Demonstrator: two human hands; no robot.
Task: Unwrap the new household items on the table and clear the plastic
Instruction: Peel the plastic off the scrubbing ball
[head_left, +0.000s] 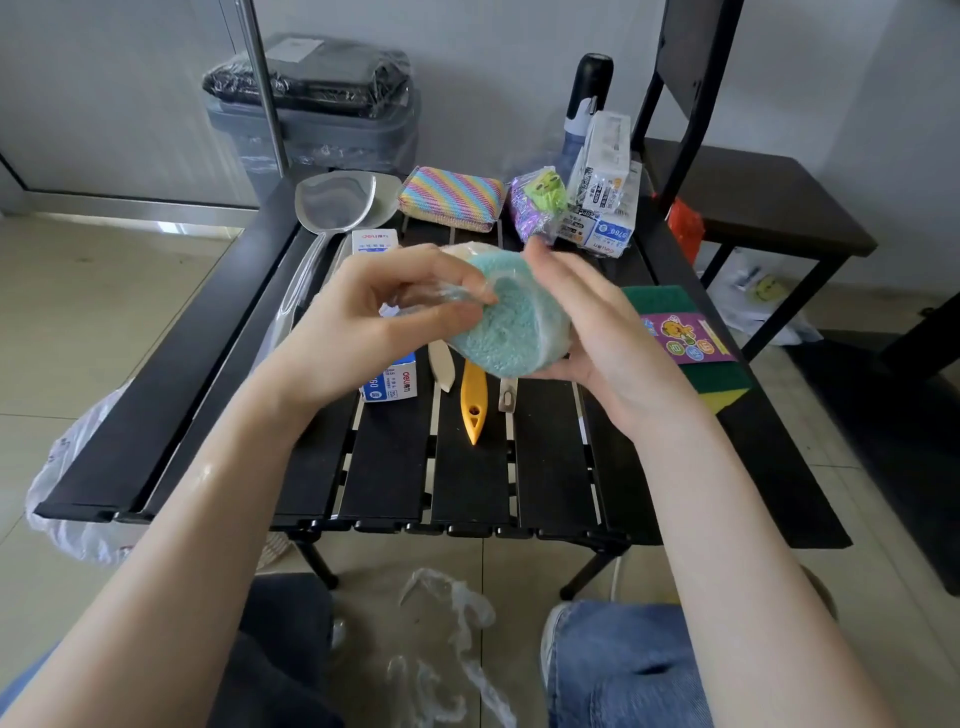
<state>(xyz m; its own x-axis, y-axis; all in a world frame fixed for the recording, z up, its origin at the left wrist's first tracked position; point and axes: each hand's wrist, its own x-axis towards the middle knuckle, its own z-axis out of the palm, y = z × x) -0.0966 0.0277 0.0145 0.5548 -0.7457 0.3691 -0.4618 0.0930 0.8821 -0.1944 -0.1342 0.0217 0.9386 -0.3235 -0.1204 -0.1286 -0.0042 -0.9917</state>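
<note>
A round teal sponge (511, 325) with a pale layer behind it is held above the black slatted table (467, 467). My right hand (597, 332) cups the sponge from the right and below. My left hand (384, 306) pinches the clear plastic wrap (457, 296) at the sponge's left edge. Torn clear plastic (457, 618) lies on the floor between my knees. Wrapped items at the far side of the table: a rainbow-striped sponge (451, 197), a purple packet with a green frog (537, 205) and staple boxes (602, 182).
On the table lie a metal scoop (337, 200), a blue-white box (389, 382), a yellow tool (474, 400), a white tool (440, 366) and green scouring pads (685, 338). A white bag (72, 467) hangs at the table's left. A black chair (737, 171) stands at the right, a bin (311, 114) behind.
</note>
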